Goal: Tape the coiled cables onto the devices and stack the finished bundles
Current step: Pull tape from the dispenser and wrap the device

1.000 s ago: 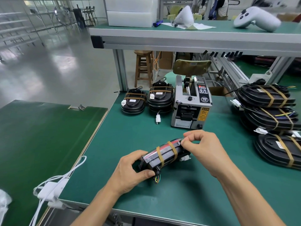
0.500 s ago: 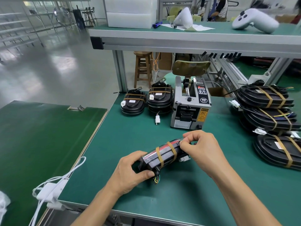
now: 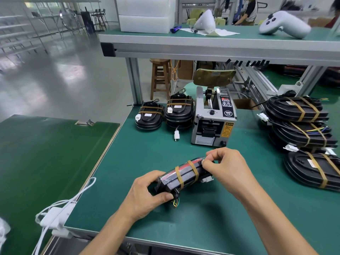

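Note:
A black device with a coiled cable and two brown tape bands stands on its edge on the green table. My left hand grips its near end, thumb along the side. My right hand pinches its far end with curled fingers. Coloured wire ends stick out below the left thumb, and a white connector shows under the right hand. The grey tape dispenser stands just behind. Taped bundles are stacked at the right, and two shorter stacks sit at the back left.
A white plug lies in front of the left stacks. White cables and an adapter hang at the table's left edge beside a second green table. An overhead shelf carries white parts and boxes. A wooden stool stands behind.
My right hand's fingers have shifted slightly along the far end of the device. The left hand's grip and the device's place are much the same.

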Motion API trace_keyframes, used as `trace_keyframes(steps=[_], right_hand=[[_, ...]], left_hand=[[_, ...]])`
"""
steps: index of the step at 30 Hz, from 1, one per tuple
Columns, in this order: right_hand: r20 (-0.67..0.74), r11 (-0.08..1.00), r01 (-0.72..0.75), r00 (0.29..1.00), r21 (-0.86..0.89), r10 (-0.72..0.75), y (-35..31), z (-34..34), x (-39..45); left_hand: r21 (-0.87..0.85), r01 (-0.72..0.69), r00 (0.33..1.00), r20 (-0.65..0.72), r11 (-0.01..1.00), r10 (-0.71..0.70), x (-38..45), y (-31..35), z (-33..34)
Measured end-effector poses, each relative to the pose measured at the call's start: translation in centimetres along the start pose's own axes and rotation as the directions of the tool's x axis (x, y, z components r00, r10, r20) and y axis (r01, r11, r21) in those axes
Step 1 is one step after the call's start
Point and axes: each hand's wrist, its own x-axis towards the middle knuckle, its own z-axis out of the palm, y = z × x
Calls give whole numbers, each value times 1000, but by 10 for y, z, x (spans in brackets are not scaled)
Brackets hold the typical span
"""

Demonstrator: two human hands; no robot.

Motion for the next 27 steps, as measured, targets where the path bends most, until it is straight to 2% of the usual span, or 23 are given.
trace_keyframes(steps=[4,15,27], right_hand=[[-30,1000,-13,999,24,14,7,2,1],[-29,989,137,990,62,-135,16,7,-6],[-54,982,170,985,86,-165,19,6,-8]], left_hand=[[-2,6,1000,-1,1000,-6,-1,1,0],[9,23,1000,-3,1000,-23,0,3,0],[8,10,1000,-10,1000,-10,-1,2,-1]])
